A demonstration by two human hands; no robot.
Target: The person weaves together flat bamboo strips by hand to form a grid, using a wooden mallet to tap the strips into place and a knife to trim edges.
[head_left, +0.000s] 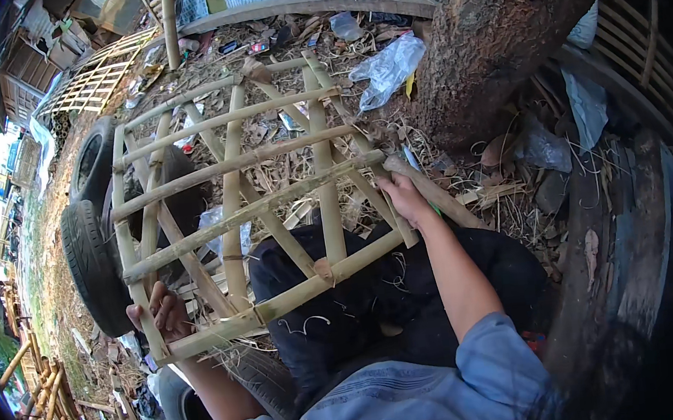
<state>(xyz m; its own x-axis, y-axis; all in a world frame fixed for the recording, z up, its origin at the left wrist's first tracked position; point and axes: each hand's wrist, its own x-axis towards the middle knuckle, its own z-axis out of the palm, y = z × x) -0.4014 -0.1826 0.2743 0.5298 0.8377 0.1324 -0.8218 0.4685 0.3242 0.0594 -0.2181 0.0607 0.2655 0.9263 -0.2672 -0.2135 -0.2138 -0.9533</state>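
A woven bamboo lattice panel [245, 163] of split slats, some crossing at a slant, is held up over my lap and the littered ground. My left hand [162, 312] is closed round its side slat near the lower left corner, the fingers curled behind and partly inside the frame. At the right edge, my right hand [407, 200] grips the side slat, with part of its fingers hidden behind the bamboo. A round wooden stick [437, 195] lies just beyond the right hand. My dark trousers [313, 294] show through the gaps.
Old tyres [89, 256] stand at the left, and another tyre [185, 410] lies by my left arm. A thick tree trunk [499, 37] rises at the upper right. Clear plastic bags [389, 69], dry leaves and bamboo scraps cover the ground. Wooden planks [636, 252] lie at right.
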